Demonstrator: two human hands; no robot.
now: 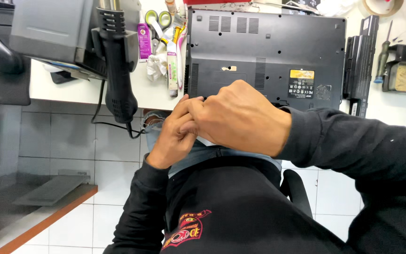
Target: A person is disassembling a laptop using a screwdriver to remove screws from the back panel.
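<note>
A black laptop (264, 51) lies upside down on the white workbench (66, 89), its vented underside facing up. Both my hands meet at its near edge. My right hand (238, 117) lies curled over the fingers of my left hand (170, 138), and the fingertips of both press together just in front of the laptop's near left corner. Whatever sits between the fingers is hidden. Black sleeves cover both my arms.
A black heat gun (117, 70) hangs off the bench edge on the left, its cable trailing down. Scissors (158, 21) and small tools lie left of the laptop. A long black battery pack (360, 61) and a screwdriver (382, 56) lie to its right. White tiled floor lies below.
</note>
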